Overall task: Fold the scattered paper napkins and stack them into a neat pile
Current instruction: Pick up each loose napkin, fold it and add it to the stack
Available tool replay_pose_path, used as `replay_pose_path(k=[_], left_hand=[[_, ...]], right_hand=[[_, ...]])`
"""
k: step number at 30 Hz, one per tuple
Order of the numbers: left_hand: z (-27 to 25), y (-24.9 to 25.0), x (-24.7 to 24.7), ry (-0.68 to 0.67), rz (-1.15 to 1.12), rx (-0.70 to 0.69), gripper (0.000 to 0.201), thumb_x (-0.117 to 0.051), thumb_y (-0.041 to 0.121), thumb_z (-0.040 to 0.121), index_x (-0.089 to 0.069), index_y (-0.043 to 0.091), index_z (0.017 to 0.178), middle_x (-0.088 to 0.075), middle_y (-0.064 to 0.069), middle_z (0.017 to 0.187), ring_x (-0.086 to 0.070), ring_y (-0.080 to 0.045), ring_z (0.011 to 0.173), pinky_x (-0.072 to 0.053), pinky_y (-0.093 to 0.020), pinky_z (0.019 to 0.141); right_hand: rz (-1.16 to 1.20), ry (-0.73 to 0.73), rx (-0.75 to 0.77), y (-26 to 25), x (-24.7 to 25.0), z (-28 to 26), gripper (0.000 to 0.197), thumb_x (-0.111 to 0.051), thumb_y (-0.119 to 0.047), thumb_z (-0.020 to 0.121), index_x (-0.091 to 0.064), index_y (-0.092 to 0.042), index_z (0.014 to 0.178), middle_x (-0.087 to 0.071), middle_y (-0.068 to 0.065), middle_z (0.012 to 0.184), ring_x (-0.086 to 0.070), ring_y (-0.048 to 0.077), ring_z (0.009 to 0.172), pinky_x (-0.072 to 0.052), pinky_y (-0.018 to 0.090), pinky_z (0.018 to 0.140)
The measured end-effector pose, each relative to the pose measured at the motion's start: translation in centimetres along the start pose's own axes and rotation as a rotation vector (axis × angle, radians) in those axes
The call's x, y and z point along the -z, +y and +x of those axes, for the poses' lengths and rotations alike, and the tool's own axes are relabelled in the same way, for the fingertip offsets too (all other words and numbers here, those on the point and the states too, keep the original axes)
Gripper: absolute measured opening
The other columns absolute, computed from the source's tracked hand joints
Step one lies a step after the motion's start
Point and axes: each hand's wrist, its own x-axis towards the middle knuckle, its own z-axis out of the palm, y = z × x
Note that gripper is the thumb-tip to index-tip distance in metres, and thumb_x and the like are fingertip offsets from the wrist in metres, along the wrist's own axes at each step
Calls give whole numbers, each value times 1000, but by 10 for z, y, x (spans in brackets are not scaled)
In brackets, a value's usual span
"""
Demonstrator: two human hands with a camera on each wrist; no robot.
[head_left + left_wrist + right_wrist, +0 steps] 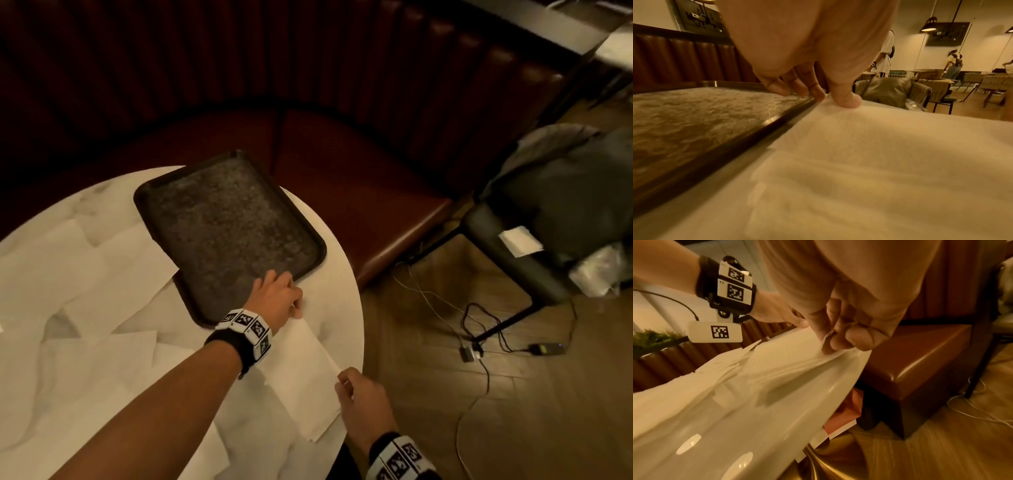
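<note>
With the left hand [278,295] pinching the napkin's [301,373] far corner and the right hand [359,394] pinching its near edge, match corners before creasing flat on the tabletop [339,274].

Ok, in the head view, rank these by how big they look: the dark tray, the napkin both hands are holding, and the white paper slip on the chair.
1. dark tray
2. napkin
3. paper slip, though it sits farther from the camera, so its true size is unsure.
</note>
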Motion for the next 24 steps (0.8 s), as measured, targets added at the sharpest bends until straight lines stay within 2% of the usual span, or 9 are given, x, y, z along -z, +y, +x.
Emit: replay_pose_path(k=[6,11,15,17,21,24], left_hand=[[3,-11,-14,30,-25,4,12,-62,37,87,-64,27,95,-47,5,108,-39,-22,105,-33,-38,85],[2,-8,-13,38,25,-23,12,-56,32,91,-61,26,101,-50,3,112,-41,-24,107,-31,-38,86],[-4,-8,-11,25,2,32,20,-54,30,93,-55,24,113,-49,1,119,-43,-25,111,-33,-40,91],[-11,-8,-13,63,-93,89,31,-54,31,94,-49,24,123,-48,0,125,-47,-26,112,-36,-39,92],[-40,-6,-22,129,-196,191,40,-44,37,98,-39,23,136,-46,-1,133,-47,-26,117,-38,-41,97],[-61,-4,-29,103,-218,268,49,-41,37,98,-29,22,144,-42,-3,143,-41,-26,127,-33,-43,106]], right_hand=[[20,12,-19,3,-3,4,3,-49,-35,95,-47,-32,93,-63,-9,84,-61,8,76,-56,29,73],[-26,71,60,3,1,4,9,-49,-31,96,-50,-26,88,-56,-10,84,-54,6,74,-51,22,69],[-11,71,29,1,-1,3,7,-49,-31,95,-49,-27,90,-56,-10,85,-54,6,76,-54,27,73],[1,88,14,-2,-1,0,4,-50,-31,95,-48,-29,98,-55,-9,94,-54,8,86,-53,30,82],[-113,150,86,-7,-1,-7,34,-51,-31,93,-43,-27,127,-42,-4,121,-40,14,111,-44,34,99],[-210,72,94,-18,-4,-8,51,-47,-38,94,-29,-26,140,-34,-3,137,-34,15,119,-39,33,103]])
